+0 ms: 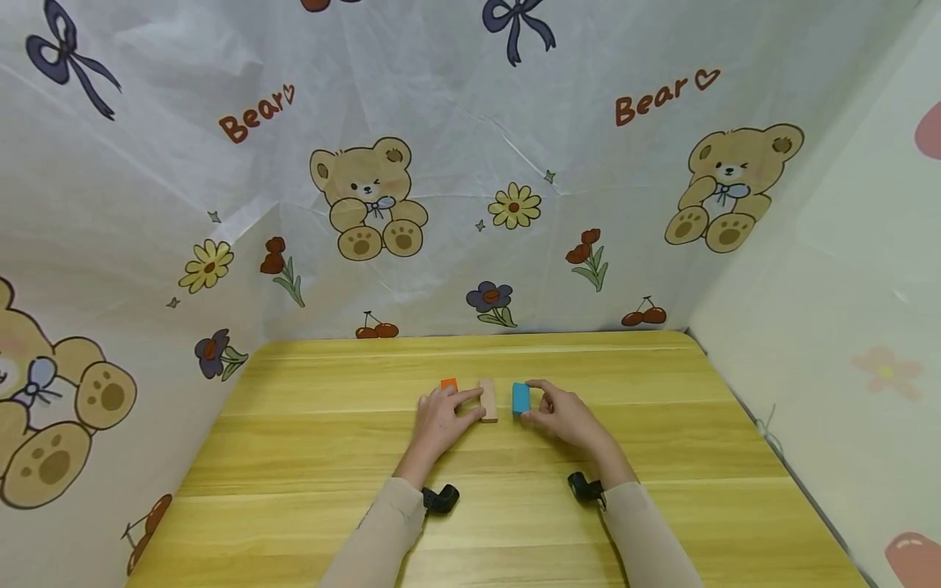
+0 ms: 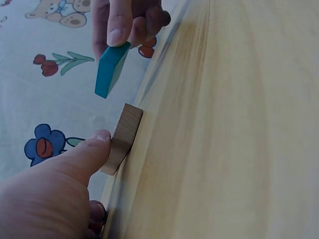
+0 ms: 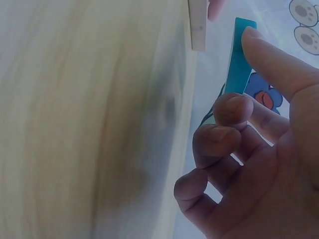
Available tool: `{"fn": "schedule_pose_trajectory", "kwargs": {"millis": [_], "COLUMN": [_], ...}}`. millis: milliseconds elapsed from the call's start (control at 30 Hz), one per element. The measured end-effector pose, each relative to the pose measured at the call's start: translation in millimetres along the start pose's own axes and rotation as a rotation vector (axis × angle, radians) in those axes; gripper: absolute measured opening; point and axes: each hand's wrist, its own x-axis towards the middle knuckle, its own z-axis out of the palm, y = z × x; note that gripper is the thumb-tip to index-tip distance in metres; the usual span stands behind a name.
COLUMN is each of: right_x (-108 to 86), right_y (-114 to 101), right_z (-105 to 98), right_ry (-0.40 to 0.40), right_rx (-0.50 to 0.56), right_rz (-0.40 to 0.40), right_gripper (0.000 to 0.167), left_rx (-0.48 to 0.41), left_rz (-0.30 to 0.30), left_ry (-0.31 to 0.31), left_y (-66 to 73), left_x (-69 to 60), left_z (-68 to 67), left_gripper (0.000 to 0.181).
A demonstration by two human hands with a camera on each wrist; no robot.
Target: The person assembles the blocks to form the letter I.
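My left hand (image 1: 439, 420) holds a plain wooden block (image 1: 488, 400) between thumb and index finger, with both tips at its left side. In the left wrist view the thumb lies against a face of this wooden block (image 2: 124, 134); the index finger is hidden there. Just to the right, my right hand (image 1: 564, 414) pinches a blue block (image 1: 520, 398) between thumb and fingers. A gap separates the blue block from the wooden one. In the right wrist view the thumb rests near one end of the blue block (image 3: 240, 59), with the other fingers curled.
An orange block (image 1: 449, 384) sits just beyond my left hand, partly covered by it. The wood-grain table (image 1: 331, 457) meets a bear-printed cloth (image 1: 456, 269) at its back edge. Small black devices are strapped at both wrists.
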Motion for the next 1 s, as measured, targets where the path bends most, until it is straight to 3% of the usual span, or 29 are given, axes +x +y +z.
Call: {"fn": "schedule_pose_trajectory", "kwargs": {"millis": [300,1000], "right_x": [-4.9,-16.1], "right_y": [-8,-25], "right_z": [-1,0], "right_ry": [0.006,-0.010], "right_rx": [-0.002,0.063], "right_rz": [-0.028,-0.004], "right_gripper": [0.061,0.063], "left_rx": [0.007,0.016], "left_rz": [0.000,0.000], "left_ry": [-0.006,-0.006], "left_y": [0.0,0.0], "left_x": [0.8,0.1], "left_z": [0.6,0.2], "left_gripper": [0.041,0.041]}}
